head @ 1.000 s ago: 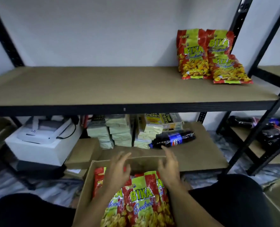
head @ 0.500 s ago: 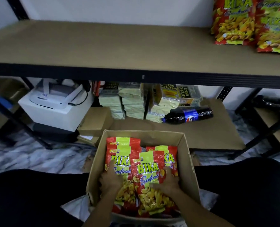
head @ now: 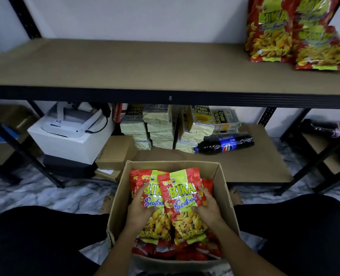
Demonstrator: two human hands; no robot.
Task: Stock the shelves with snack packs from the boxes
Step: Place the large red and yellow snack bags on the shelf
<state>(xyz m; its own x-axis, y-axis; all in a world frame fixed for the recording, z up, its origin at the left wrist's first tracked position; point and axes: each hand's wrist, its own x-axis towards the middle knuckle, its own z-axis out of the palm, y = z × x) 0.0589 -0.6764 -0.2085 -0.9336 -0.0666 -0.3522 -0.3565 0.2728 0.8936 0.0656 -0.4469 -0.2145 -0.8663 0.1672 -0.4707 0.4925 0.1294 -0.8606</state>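
- Between the person's knees stood an open brown cardboard box (head: 222, 188), filled with red and yellow foil snack packs, so both arms could reach into it from above.
- Left hand (head: 140, 209) grasped the left red and yellow snack pack (head: 143, 188), with the fingers spread on its front and the thumb curled at its edge.
- Right hand (head: 207, 207) held the right snack pack (head: 182, 196) at its right edge; this pack lay partly over the left one and looked raised at its top.
- More packs (head: 177, 251) lay flat below them in the box.
- On the brown board shelf (head: 125, 64) above, a few stocked packs (head: 270, 32) leaned on the white wall at the right end, probably to show their fronts.
- Much of the shelf to their left was bare, so I judge that the two held packs belonged there next.
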